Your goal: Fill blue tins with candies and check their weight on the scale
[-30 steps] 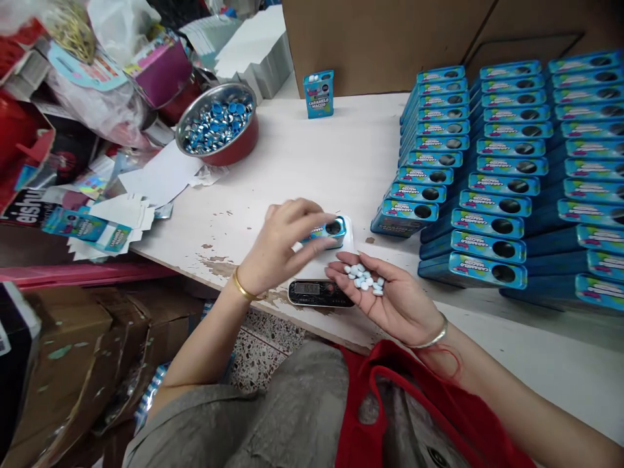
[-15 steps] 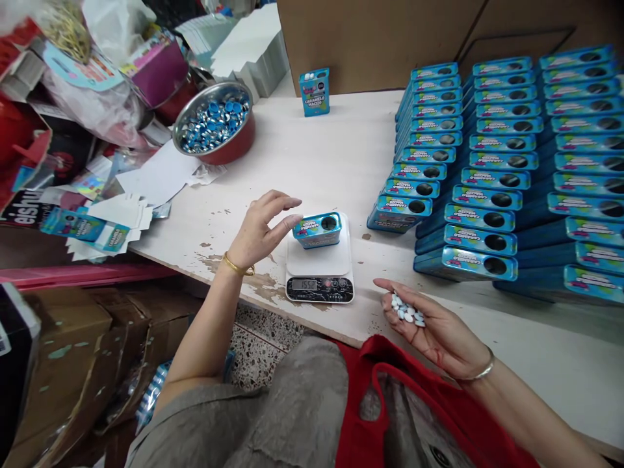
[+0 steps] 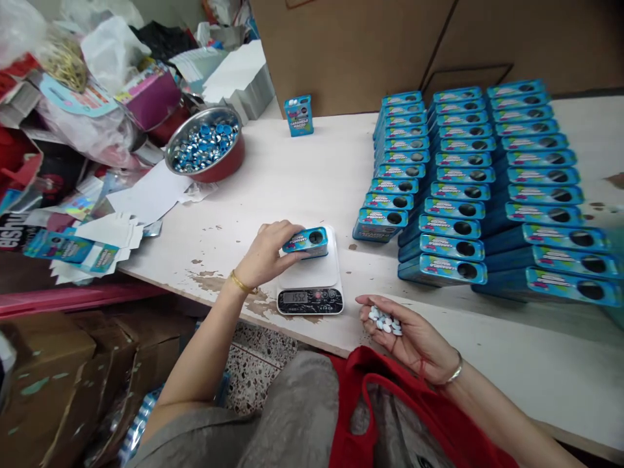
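My left hand (image 3: 271, 255) grips the left end of a blue candy tin (image 3: 306, 242), thumb on the near side and fingers on the far side. The tin stands upright on a white kitchen scale (image 3: 312, 280), its round top opening uncovered. A display on the scale's front reads about 155.2. Right of the scale, my right hand (image 3: 407, 335) is cupped palm up around a small heap of white and pale blue candies (image 3: 386, 321).
Rows of blue tins with open tops (image 3: 451, 227) fill the table's right side. A single tin (image 3: 299, 116) stands at the back. Left of it are a metal bowl of blue and silver caps (image 3: 229, 159), white cartons (image 3: 244, 81) and loose packaging (image 3: 146, 195). Cardboard boxes (image 3: 43, 364) sit below.
My left hand has closed from beside the tin onto its left end. The whole view has shifted a little. My right hand still cups the candies, and the scale reading looks the same.
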Demonstrator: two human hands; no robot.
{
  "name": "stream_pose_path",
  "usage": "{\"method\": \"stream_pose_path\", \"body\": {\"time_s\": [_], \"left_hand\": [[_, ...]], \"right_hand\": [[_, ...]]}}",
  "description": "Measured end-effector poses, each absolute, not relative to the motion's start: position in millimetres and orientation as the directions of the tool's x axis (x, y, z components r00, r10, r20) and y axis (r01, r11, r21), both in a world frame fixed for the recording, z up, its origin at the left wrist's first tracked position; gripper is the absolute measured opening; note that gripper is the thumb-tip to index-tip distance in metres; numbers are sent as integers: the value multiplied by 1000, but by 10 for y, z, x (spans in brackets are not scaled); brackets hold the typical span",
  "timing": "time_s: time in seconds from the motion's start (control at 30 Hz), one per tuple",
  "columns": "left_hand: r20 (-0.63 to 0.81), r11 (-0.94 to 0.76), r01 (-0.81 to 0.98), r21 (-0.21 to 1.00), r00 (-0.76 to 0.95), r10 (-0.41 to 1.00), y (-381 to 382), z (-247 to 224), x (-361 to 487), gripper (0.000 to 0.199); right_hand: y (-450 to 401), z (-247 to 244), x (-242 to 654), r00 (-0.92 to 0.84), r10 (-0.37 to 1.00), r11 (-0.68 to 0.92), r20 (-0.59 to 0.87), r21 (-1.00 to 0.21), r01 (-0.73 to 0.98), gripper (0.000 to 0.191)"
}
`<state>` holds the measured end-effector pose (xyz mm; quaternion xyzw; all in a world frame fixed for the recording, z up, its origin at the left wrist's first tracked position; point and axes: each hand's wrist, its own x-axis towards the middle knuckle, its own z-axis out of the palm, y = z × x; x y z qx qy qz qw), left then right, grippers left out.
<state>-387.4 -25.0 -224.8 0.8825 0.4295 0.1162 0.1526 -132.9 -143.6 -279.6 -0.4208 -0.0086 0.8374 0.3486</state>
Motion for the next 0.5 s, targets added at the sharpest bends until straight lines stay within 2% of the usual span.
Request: {"method": "stream_pose_path", "body": {"time_s": [0.13,0.37,0.5], "left_hand": [[118,-626,703,336,628,769,-248,-2226,-3798,35],[187,-729,560,394,727,660,-113,-2281,-3203,35],[142,-764,570,302,766,627,-55,-2444,-2836,36]], "right_hand": [[-1318,-2761,-1392,-383,641,-716,-665,-337,-612,19],[-1298,-2741,-1438,-384,638,-730,-667,-366,-577,22],[-1361,-2722,-1442,-376,646,-726,-664,-383,-571,22]]}}
